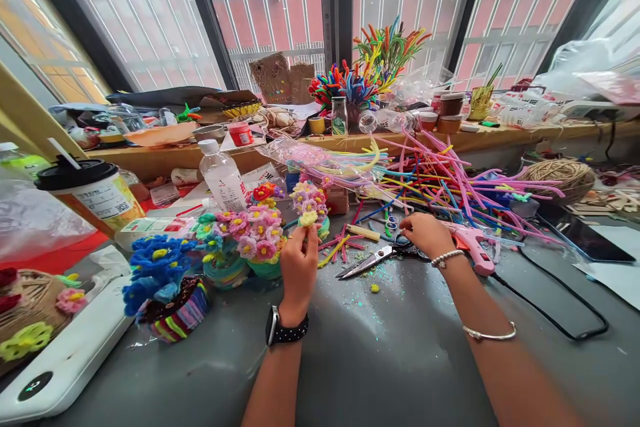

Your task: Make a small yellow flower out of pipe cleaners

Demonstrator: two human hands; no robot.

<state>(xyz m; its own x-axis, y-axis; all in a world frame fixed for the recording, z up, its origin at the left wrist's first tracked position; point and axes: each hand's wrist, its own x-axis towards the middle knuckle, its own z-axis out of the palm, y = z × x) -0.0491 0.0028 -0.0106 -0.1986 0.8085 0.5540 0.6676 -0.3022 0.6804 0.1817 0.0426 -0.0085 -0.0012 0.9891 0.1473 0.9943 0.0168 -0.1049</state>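
Observation:
Between the thumb and fingers of my left hand [299, 267] is a small pale yellow fuzzy flower [309, 218]. It sits in front of a pot of pink and yellow pipe-cleaner flowers [310, 198]. My right hand [427, 235] is over the tools with its fingers curled down, the tips close to small blue-handled scissors [393, 221]. Whatever those fingers grip is hidden. Large scissors [367, 261] lie below, blades pointing left, their black handles reaching toward my right wrist. A pink glue gun [477, 250] rests just right of that hand.
Pink fuzzy flowers [260, 230] and a blue flower pot [160, 267] stand at left, near a drink cup [95, 193] and plastic bottle [220, 173]. Loose pipe cleaners [440, 173] heap behind my right hand. A black cord [550, 330] loops at right beside a phone [585, 233].

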